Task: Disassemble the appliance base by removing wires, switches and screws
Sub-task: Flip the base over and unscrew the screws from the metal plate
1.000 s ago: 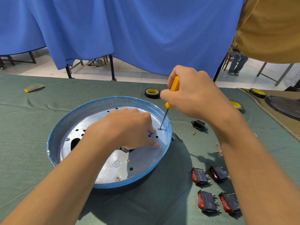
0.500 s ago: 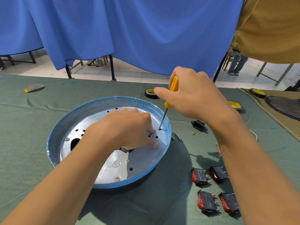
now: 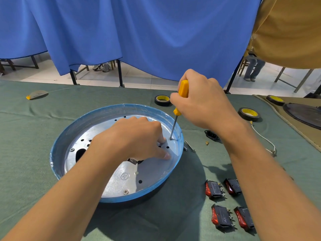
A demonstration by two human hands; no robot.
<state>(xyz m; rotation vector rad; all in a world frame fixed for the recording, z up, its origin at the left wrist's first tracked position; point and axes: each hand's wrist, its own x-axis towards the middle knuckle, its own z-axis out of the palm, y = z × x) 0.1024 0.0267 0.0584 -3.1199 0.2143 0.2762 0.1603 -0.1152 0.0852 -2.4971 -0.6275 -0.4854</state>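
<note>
The appliance base is a round blue-rimmed pan with a silver metal plate inside, lying on the green cloth. My left hand rests inside it, thumb and fingertips pressing on the plate. My right hand grips the yellow handle of a screwdriver. Its shaft slants down to a screw by the plate's right edge, just beside my left fingertips. Two more screws sit in the plate, one at the front and one at the left.
Several red rocker switches lie at the front right. A black power socket, a brass terminal, loose screws and a white wire lie right of the base. Tape rolls sit behind.
My right hand's fingers have shifted round the screwdriver handle while the tip stays on the same screw. My left hand has not moved.
</note>
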